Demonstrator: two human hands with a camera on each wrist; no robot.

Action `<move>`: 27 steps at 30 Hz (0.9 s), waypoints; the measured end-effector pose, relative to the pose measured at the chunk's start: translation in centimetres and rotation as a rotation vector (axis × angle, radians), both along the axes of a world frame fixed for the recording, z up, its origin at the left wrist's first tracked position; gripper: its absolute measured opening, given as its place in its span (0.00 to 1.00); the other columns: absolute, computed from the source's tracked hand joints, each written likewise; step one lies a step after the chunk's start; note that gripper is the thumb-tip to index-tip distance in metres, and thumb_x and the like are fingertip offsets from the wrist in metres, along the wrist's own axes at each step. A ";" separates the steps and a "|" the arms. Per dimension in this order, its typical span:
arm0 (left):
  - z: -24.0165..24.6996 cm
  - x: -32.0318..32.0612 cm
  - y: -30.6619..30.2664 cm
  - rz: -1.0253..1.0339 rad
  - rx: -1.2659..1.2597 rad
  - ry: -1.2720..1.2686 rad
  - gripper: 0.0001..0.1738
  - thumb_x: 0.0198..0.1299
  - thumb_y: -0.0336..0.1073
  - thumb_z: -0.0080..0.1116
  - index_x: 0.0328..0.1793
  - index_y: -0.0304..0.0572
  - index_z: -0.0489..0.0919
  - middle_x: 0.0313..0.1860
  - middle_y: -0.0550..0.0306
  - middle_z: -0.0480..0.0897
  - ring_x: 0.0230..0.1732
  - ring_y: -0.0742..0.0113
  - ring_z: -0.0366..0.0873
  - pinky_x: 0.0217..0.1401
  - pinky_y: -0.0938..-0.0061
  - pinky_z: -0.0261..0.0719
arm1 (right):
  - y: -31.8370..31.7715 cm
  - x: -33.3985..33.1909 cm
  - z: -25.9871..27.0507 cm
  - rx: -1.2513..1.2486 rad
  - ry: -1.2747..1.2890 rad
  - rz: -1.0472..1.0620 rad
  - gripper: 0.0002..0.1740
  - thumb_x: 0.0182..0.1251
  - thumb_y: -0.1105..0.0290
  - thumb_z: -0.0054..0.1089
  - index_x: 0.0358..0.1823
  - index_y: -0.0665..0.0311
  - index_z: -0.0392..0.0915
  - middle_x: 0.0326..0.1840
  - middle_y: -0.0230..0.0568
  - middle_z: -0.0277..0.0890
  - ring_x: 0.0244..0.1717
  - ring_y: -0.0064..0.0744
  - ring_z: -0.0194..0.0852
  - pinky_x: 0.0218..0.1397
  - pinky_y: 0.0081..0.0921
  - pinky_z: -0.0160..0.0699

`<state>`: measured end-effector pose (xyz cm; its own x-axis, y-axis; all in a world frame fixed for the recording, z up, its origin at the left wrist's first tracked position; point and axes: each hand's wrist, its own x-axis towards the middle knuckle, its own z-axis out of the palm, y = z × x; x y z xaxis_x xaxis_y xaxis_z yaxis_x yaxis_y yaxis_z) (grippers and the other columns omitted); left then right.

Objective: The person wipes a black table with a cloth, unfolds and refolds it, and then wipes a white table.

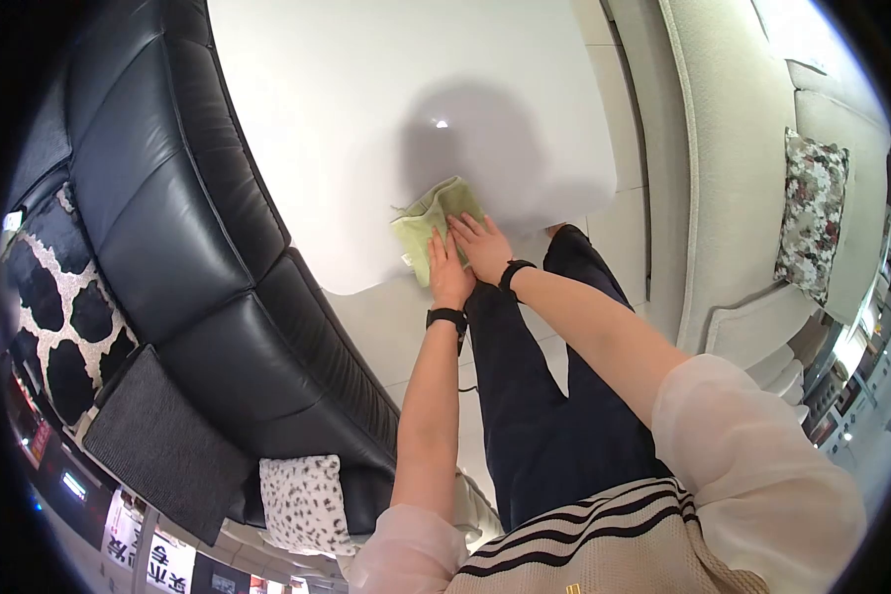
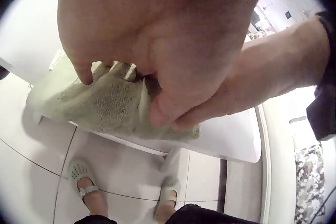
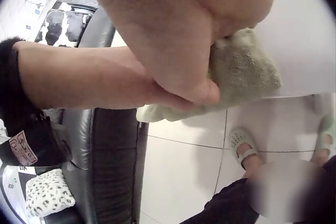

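Observation:
A folded light green cloth (image 1: 414, 238) lies at the near edge of the white table (image 1: 317, 119). My left hand (image 1: 449, 277) rests on its near part, fingers stretched forward. Beside it, my right hand (image 1: 485, 247) presses on the cloth's right part, with its fingers extended toward the left hand. In the left wrist view, the cloth (image 2: 100, 106) hangs a little over the edge below the left hand (image 2: 157, 29). The right wrist view shows the cloth (image 3: 244, 69) under the right hand (image 3: 178, 24), whose palm hides most of its fingers.
A black leather sofa (image 1: 168, 188) runs along the left, with a spotted cushion (image 1: 305, 503) on it. On the right stands a cream sofa (image 1: 723, 168) with a floral cushion (image 1: 812, 213). Pale floor tiles (image 1: 619, 238) show between table and sofa; my feet are below the near edge.

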<state>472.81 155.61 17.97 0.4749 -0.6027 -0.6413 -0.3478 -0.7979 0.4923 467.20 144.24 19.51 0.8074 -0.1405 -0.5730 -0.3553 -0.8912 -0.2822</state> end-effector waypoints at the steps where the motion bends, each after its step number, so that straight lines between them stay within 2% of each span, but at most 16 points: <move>1: -0.1 -0.1 -0.2 -0.006 0.013 -0.006 0.52 0.52 0.31 0.69 0.83 0.45 0.54 0.86 0.43 0.43 0.84 0.39 0.44 0.83 0.58 0.55 | -0.2 -0.2 -0.1 -0.008 -0.065 -0.004 0.50 0.53 0.60 0.71 0.78 0.60 0.59 0.86 0.34 0.45 0.85 0.38 0.42 0.83 0.51 0.48; 7: -0.8 -1.0 -1.2 -0.050 -0.039 -0.029 0.51 0.54 0.35 0.68 0.83 0.42 0.54 0.85 0.39 0.44 0.84 0.36 0.43 0.84 0.56 0.51 | -1.6 -1.3 0.4 0.054 -0.048 -0.052 0.48 0.54 0.60 0.70 0.78 0.61 0.59 0.86 0.33 0.44 0.84 0.37 0.43 0.83 0.51 0.48; 9: -0.7 -1.8 -2.2 -0.068 -0.056 -0.031 0.51 0.53 0.35 0.67 0.83 0.41 0.54 0.85 0.38 0.44 0.83 0.35 0.43 0.84 0.55 0.50 | -2.8 -2.0 0.9 0.070 0.022 -0.070 0.47 0.58 0.61 0.67 0.79 0.59 0.58 0.87 0.30 0.41 0.85 0.35 0.40 0.84 0.49 0.44; 16: -1.2 -6.6 -9.7 -0.153 -0.098 -0.083 0.49 0.53 0.34 0.65 0.81 0.37 0.56 0.84 0.34 0.46 0.82 0.30 0.44 0.84 0.52 0.50 | -9.9 -7.8 0.1 0.054 -0.029 -0.140 0.46 0.59 0.63 0.66 0.80 0.58 0.56 0.88 0.29 0.40 0.86 0.34 0.38 0.85 0.49 0.40; 19: -1.0 -8.6 -13.2 -0.229 -0.071 -0.054 0.51 0.57 0.37 0.65 0.84 0.38 0.50 0.84 0.30 0.41 0.82 0.26 0.39 0.83 0.47 0.47 | -14.0 -9.8 0.9 0.080 0.053 -0.101 0.46 0.60 0.63 0.66 0.80 0.58 0.56 0.87 0.30 0.41 0.86 0.34 0.38 0.85 0.49 0.39; 27: -2.0 -13.0 -21.6 -0.374 -0.085 -0.098 0.53 0.54 0.40 0.67 0.81 0.28 0.51 0.83 0.30 0.46 0.84 0.32 0.34 0.85 0.48 0.35 | -22.3 -15.1 0.9 0.088 0.019 -0.135 0.47 0.60 0.60 0.68 0.80 0.58 0.56 0.87 0.31 0.43 0.85 0.33 0.39 0.85 0.48 0.40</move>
